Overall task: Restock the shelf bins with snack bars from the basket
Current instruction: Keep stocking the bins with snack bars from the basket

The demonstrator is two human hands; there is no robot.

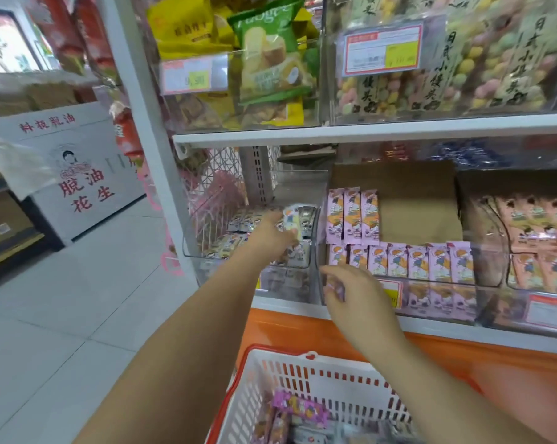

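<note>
My left hand reaches into the clear left shelf bin and grips a pale snack bar above the grey-wrapped bars lying there. My right hand hovers at the front of the middle bin, fingers curled round a pink bar. That bin holds rows of upright pink bars. The white basket with an orange rim sits below, with several pink and grey bars in it.
A right-hand bin holds peach-wrapped bars. Cardboard backs the middle bin. The upper shelf carries bagged snacks. An orange cabinet front stands below the shelf. A white carton stands on the tiled floor at left.
</note>
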